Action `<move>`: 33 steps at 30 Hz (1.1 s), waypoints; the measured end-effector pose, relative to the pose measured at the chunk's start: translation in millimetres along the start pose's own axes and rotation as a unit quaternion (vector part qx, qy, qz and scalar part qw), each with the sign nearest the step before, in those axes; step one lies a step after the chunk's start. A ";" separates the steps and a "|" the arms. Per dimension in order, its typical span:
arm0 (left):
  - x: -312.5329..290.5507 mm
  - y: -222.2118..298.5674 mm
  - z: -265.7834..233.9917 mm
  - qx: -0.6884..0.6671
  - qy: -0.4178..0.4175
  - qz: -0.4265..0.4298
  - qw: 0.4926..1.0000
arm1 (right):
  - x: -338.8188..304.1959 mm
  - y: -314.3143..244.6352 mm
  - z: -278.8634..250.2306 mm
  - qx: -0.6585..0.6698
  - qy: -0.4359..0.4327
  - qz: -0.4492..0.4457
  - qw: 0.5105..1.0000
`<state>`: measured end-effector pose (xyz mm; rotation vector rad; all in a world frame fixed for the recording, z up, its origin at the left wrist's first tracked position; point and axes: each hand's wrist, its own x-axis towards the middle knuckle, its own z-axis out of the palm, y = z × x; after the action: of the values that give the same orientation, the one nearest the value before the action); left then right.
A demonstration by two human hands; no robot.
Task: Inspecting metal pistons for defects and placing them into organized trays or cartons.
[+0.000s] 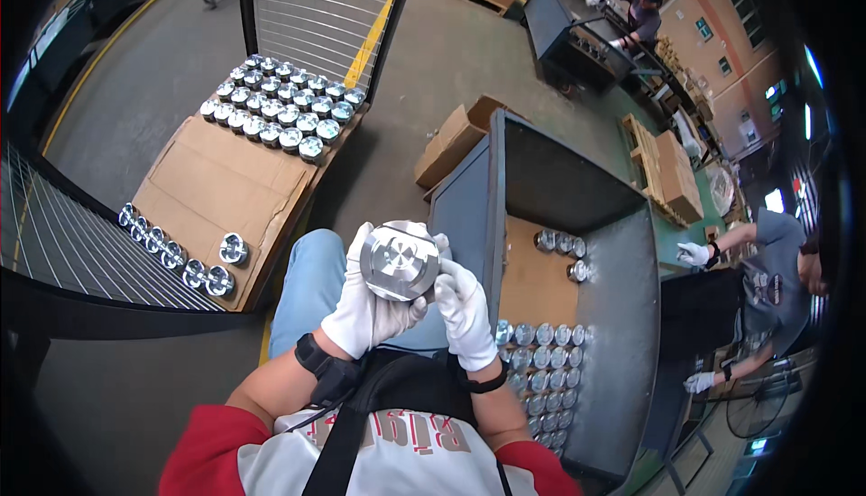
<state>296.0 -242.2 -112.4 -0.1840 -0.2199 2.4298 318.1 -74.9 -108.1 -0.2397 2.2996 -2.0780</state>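
1. Head view: the dark metal bin (622, 270) stands to the right of the hands, with packed rows of pistons (543, 358) at its near end and a few more at its far end.
2. To the left lies a cardboard sheet (221, 176), bearing a block of upright pistons (271, 109) at its far end and others tipped over along its near edges.
3. The wearer's white-and-red shirt (302, 473) carries large lettering across the chest, partly covered by a black strap (347, 433).
4. Beyond the bin, at right, a co-worker (776, 261) wears a grey top with a small print, too small to read.
5. The white-gloved left hand (361, 311) is wrapped around the left side and underside of the held piston (400, 263).
6. The white-gloved right hand (465, 311) meets its lower right edge with bent fingers; whether it grips or merely touches, I cannot tell.
7. The held piston sits between both hands, round crown facing the camera; any marking on it is unreadable.
8. A small green sign (704, 29) hangs on the far wall, illegible.
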 end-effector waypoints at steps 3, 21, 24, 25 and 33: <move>2.0 -0.2 -3.3 0.048 0.031 0.010 0.998 | 1.0 -2.7 3.5 0.034 -0.009 0.006 0.999; 4.1 -13.2 7.3 0.079 0.069 0.009 0.994 | -1.1 -22.3 -5.7 -0.253 0.061 -0.349 0.900; 4.0 -12.0 -8.1 -0.017 0.026 -0.031 0.999 | -4.3 -23.9 -4.5 -0.300 0.053 -0.349 0.886; 3.1 -11.5 -8.7 -0.019 0.026 -0.025 0.999 | -4.1 -23.0 -4.8 -0.297 0.047 -0.350 0.887; -1.1 -15.2 10.1 0.115 0.079 0.094 0.986 | 1.0 -18.6 -5.3 -0.252 0.035 -0.310 0.916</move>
<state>304.4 -232.5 -99.3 -0.3046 0.1564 2.5879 318.2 -71.6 -89.1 -1.0469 3.0650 -1.6173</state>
